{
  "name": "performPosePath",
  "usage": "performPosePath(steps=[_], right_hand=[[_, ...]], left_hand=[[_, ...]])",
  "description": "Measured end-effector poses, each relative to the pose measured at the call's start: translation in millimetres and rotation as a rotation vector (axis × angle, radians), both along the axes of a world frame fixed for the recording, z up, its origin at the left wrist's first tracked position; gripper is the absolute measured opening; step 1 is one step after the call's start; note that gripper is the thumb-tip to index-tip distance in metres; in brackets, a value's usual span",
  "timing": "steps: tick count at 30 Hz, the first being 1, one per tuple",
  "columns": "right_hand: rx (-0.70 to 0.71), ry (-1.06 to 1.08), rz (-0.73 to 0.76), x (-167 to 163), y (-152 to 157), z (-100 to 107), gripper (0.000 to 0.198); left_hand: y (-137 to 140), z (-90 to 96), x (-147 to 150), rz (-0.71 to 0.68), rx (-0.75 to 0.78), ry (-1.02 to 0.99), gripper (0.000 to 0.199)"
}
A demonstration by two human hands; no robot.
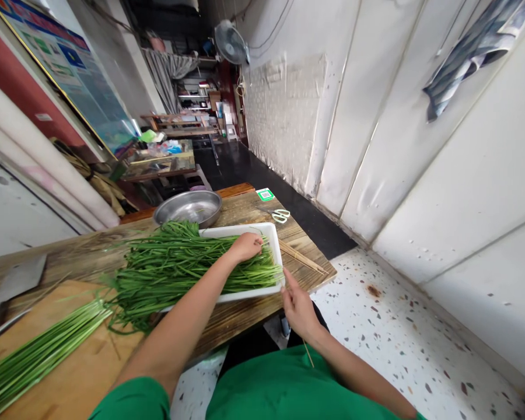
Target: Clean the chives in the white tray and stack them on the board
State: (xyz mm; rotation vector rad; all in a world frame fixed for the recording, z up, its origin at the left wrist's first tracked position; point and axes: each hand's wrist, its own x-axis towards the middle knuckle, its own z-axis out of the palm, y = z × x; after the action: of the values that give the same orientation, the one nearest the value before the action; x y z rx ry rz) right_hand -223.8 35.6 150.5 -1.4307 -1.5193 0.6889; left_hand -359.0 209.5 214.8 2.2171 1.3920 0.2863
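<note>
Nearest, at left: a second bunch point(44, 354) is lying on the chopping board point(98, 373). Right hand point(298, 303) is pinching a thin stick point(308, 353) at the tray's near right corner. Left hand point(247, 246) is resting, fingers curled, on pale stem ends; cannot tell whether it is gripping any. The green stems point(170, 265) are filling the white tray point(277, 245), leafy ends spilling past its left side.

Risks: stick could be pricking the fingers, if slipping; stems could be sliding out, if the overhang is snagging.

Beyond: loose sticks point(304, 258), scissors point(281, 216) and steel bowl point(175, 204) are sitting on the worktop point(240, 205).
</note>
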Motion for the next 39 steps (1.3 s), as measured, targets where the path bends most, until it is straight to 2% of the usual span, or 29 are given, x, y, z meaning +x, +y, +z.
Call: performPosePath(steps=[2,4,11,16,22,39], right_hand=[[0.004,0.003,0.001,0,1,2,0.049],[0.016,0.009,-0.004,0,1,3,0.049],[0.033,0.022,0.006,0,2,5,0.049],[0.027,0.004,-0.01,0,2,5,0.048],[0.014,-0.001,-0.002,0,2,4,0.049],[0.014,-0.001,-0.011,-2,1,4,0.049]], left_hand=[[-6,1.4,-10,-0.007,-0.154,-0.122,0.036],[-12,2.9,-16,-0.025,-0.231,-0.216,0.036],[-21,2.1,-11,-0.009,-0.22,-0.377,0.034],[-22,-1.5,-3,0.052,-0.302,-0.492,0.029],[-23,-4.5,-1,0.098,-0.342,-0.558,0.025],[-28,0.8,-2,0.058,-0.365,-0.571,0.022]])
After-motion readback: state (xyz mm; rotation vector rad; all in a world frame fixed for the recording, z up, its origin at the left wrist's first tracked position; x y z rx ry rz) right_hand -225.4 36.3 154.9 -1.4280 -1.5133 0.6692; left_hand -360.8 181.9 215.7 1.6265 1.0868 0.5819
